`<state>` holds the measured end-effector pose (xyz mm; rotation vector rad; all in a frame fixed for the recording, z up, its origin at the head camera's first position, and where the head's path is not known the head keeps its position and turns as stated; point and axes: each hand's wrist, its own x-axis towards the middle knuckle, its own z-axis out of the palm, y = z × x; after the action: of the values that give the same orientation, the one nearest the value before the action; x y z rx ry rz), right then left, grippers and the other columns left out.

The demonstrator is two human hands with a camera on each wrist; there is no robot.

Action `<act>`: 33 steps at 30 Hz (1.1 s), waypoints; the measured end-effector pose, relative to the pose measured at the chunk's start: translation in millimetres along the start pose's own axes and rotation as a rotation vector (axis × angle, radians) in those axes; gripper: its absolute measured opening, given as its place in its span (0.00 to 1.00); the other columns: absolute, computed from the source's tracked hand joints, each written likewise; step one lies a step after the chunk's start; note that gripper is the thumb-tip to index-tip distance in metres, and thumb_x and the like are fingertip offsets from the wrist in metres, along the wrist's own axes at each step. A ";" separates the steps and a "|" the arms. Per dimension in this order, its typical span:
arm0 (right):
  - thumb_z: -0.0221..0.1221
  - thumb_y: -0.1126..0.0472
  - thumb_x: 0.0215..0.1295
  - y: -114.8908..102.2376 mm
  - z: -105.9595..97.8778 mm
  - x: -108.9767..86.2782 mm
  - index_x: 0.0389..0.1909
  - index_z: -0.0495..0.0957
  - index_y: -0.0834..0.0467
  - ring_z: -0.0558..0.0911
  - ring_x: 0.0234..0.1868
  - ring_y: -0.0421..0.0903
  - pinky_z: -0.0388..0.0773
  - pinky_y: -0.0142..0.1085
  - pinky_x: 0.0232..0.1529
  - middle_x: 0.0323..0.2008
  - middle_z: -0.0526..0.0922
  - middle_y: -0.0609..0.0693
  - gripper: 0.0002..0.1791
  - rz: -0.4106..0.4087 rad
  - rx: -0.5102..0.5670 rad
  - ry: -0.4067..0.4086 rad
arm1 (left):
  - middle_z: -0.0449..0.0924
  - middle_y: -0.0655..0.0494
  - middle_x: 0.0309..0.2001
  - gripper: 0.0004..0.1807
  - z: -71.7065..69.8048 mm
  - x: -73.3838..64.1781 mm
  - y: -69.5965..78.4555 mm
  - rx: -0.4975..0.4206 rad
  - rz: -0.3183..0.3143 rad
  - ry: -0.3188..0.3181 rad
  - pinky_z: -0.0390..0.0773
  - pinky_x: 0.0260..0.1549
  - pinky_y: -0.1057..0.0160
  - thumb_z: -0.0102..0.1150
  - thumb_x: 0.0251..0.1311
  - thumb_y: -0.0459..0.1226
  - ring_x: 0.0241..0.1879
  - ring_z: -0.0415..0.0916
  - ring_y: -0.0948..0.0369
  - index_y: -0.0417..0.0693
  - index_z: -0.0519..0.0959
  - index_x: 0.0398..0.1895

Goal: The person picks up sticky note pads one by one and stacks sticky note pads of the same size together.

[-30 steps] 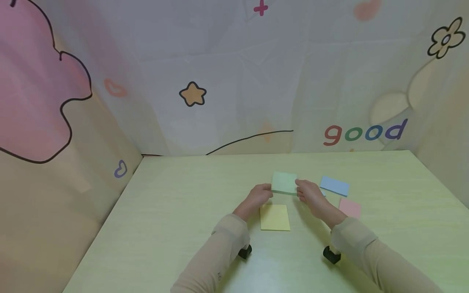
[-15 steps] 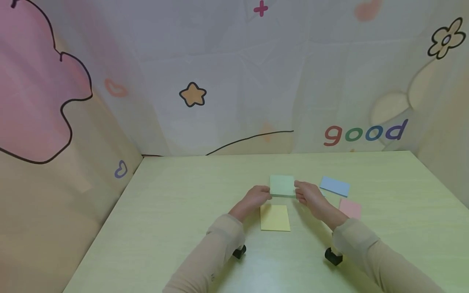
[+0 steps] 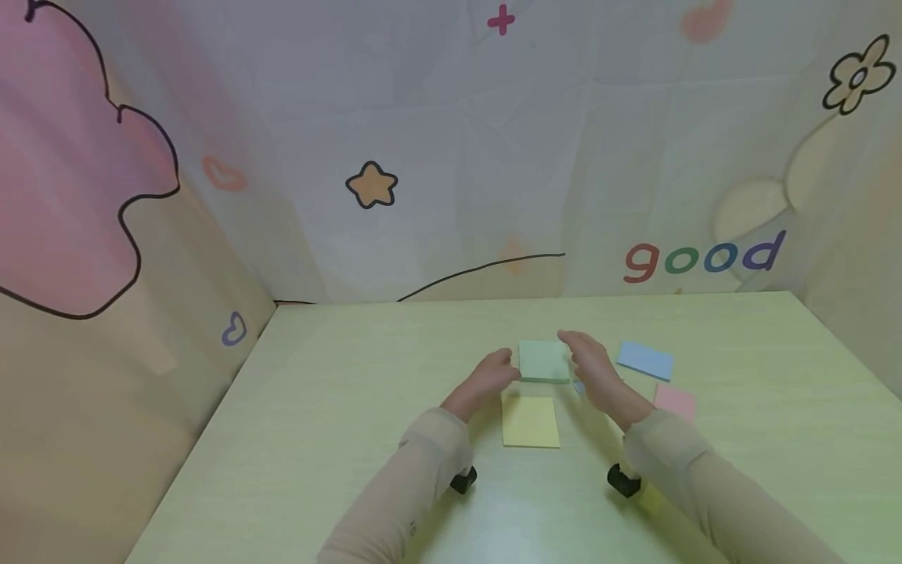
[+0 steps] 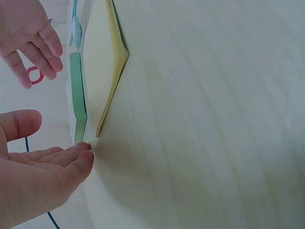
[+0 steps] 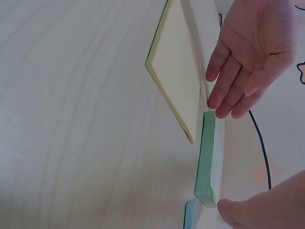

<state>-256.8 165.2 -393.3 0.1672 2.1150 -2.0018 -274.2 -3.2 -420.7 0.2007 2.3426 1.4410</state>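
Observation:
A pale green sticky note pad [image 3: 543,362] lies flat on the table, just behind a larger yellow sticky note pad [image 3: 531,423]. At the green pad's left edge is my left hand [image 3: 486,376], its fingers extended and the thumb held apart. In the left wrist view its fingertips are at the pad's corner; whether they touch cannot be told. My right hand [image 3: 595,372] stands at the pad's right side with fingers relaxed, gripping nothing. The right wrist view shows its thumb [image 5: 228,210] close by the green pad's end [image 5: 206,198].
Right of my right hand lie a blue pad [image 3: 644,360] and a pink pad [image 3: 675,400], the latter partly behind the forearm. Another blue piece [image 3: 579,387] peeks out beside the right hand. Something yellow [image 3: 651,500] shows under the right sleeve. A printed cloth wall [image 3: 451,157] borders the table's back.
The green pad has come slightly toward me and left, down onto the table. Both hands have loosened from its sides, and the right hand's fingers have spread.

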 end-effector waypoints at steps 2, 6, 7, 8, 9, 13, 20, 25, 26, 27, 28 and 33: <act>0.40 0.48 0.66 0.0 0.9 2.3 0.65 0.45 0.67 0.41 0.68 0.60 0.41 0.50 0.66 0.67 0.40 0.63 0.35 0.011 0.018 0.001 | 0.55 0.41 0.65 0.31 0.2 0.4 0.2 -0.026 -0.008 -0.005 0.56 0.61 0.51 0.43 0.57 0.32 0.64 0.53 0.47 0.36 0.51 0.65; 0.39 0.48 0.66 2.4 0.2 7.2 0.65 0.42 0.67 0.45 0.67 0.59 0.43 0.49 0.66 0.66 0.41 0.65 0.36 0.025 0.009 -0.022 | 0.57 0.40 0.63 0.29 0.7 1.8 0.3 -0.047 -0.007 -0.018 0.56 0.61 0.52 0.41 0.59 0.31 0.64 0.54 0.47 0.34 0.53 0.64; 0.39 0.48 0.66 3.0 -0.3 7.7 0.66 0.41 0.67 0.45 0.67 0.60 0.42 0.49 0.66 0.66 0.40 0.66 0.37 0.028 0.001 -0.032 | 0.58 0.40 0.63 0.28 1.0 2.2 0.2 -0.048 -0.006 -0.021 0.56 0.61 0.52 0.41 0.59 0.31 0.63 0.55 0.47 0.33 0.53 0.64; 0.39 0.47 0.66 3.7 -0.7 8.1 0.66 0.40 0.67 0.44 0.67 0.60 0.42 0.50 0.66 0.66 0.39 0.67 0.37 0.032 -0.005 -0.045 | 0.58 0.40 0.63 0.28 1.4 2.7 -0.1 -0.044 -0.003 -0.022 0.57 0.61 0.52 0.41 0.59 0.31 0.63 0.56 0.47 0.33 0.54 0.63; 0.38 0.47 0.66 4.1 -1.0 8.0 0.66 0.39 0.67 0.43 0.67 0.60 0.41 0.50 0.66 0.66 0.37 0.67 0.38 0.036 -0.012 -0.055 | 0.59 0.40 0.63 0.27 1.9 3.1 -0.5 -0.036 0.001 -0.022 0.58 0.61 0.53 0.41 0.59 0.31 0.63 0.56 0.48 0.33 0.55 0.63; 0.38 0.45 0.66 4.6 -1.9 6.5 0.66 0.34 0.66 0.36 0.67 0.61 0.37 0.51 0.66 0.67 0.30 0.66 0.40 0.050 -0.010 -0.073 | 0.60 0.42 0.62 0.26 3.0 4.0 -1.9 -0.012 0.000 -0.008 0.60 0.60 0.54 0.41 0.59 0.31 0.59 0.61 0.52 0.33 0.58 0.62; 0.38 0.45 0.66 9.6 -2.9 7.9 0.66 0.35 0.66 0.37 0.67 0.62 0.38 0.50 0.66 0.67 0.33 0.67 0.40 0.063 -0.027 -0.065 | 0.61 0.43 0.62 0.25 2.9 4.1 -2.2 0.021 0.002 0.013 0.59 0.60 0.53 0.42 0.58 0.31 0.59 0.61 0.54 0.34 0.61 0.61; 0.38 0.44 0.66 13.5 -3.2 8.5 0.67 0.36 0.66 0.38 0.68 0.61 0.40 0.50 0.66 0.67 0.34 0.67 0.40 0.066 -0.035 -0.058 | 0.62 0.42 0.62 0.25 2.9 3.6 -3.3 0.022 0.009 0.014 0.60 0.59 0.54 0.43 0.57 0.31 0.63 0.56 0.50 0.33 0.61 0.60; 0.38 0.44 0.65 13.9 -3.3 8.2 0.67 0.36 0.66 0.38 0.68 0.61 0.40 0.50 0.66 0.67 0.33 0.67 0.40 0.065 -0.031 -0.061 | 0.62 0.42 0.61 0.25 2.7 3.2 -3.2 0.022 0.011 0.017 0.60 0.59 0.54 0.44 0.57 0.31 0.63 0.57 0.50 0.33 0.62 0.60; 0.38 0.44 0.65 14.2 -3.3 7.8 0.67 0.36 0.66 0.38 0.68 0.61 0.40 0.50 0.66 0.67 0.33 0.67 0.40 0.064 -0.028 -0.063 | 0.62 0.42 0.61 0.25 2.5 2.6 -3.1 0.023 0.012 0.019 0.61 0.59 0.54 0.44 0.56 0.31 0.63 0.57 0.50 0.33 0.62 0.60; 0.38 0.44 0.65 14.4 -3.5 7.5 0.67 0.36 0.66 0.38 0.68 0.61 0.40 0.50 0.66 0.67 0.33 0.67 0.40 0.064 -0.025 -0.066 | 0.62 0.42 0.61 0.25 2.3 2.2 -3.2 0.024 0.012 0.020 0.61 0.59 0.55 0.44 0.56 0.31 0.63 0.57 0.50 0.33 0.62 0.60; 0.38 0.45 0.66 14.7 -3.9 5.6 0.66 0.35 0.66 0.38 0.68 0.61 0.39 0.49 0.66 0.67 0.33 0.67 0.40 0.059 -0.020 -0.077 | 0.63 0.43 0.61 0.26 1.7 1.2 -4.6 0.026 0.002 0.015 0.60 0.59 0.54 0.44 0.56 0.31 0.63 0.57 0.50 0.34 0.62 0.60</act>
<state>-259.1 169.6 -408.7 0.1456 2.0582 -1.9220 -274.3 -3.6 -425.8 0.1993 2.3753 1.4179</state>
